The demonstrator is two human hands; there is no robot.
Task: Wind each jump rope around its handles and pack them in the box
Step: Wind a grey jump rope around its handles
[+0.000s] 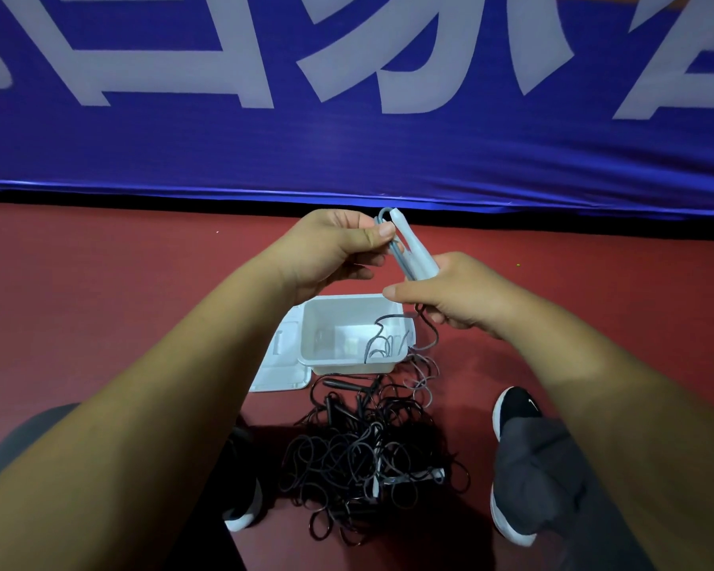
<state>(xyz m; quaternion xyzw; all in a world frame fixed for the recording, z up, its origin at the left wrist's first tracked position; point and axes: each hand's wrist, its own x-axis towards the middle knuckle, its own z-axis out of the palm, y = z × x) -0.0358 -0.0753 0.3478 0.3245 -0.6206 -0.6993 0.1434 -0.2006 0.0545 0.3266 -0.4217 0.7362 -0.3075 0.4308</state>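
Just above the box [349, 366], left hand [326, 249] pinches the cord loop [382, 218], right hand [450, 294] grips the base of the tilted handles [413, 249].

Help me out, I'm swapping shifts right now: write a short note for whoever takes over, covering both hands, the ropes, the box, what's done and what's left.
Left hand: pinches a loop of the grey cord near the handle tips.
Right hand: grips the grey handles above the box.
Box: open on the floor, lid lying at its left. The loose cord hangs over its right side. No wound rope shows inside.
Done: winding of the grey rope barely started.
Left: finish winding and pack it, then untangle, wind and pack the black ropes piled in front of the box.
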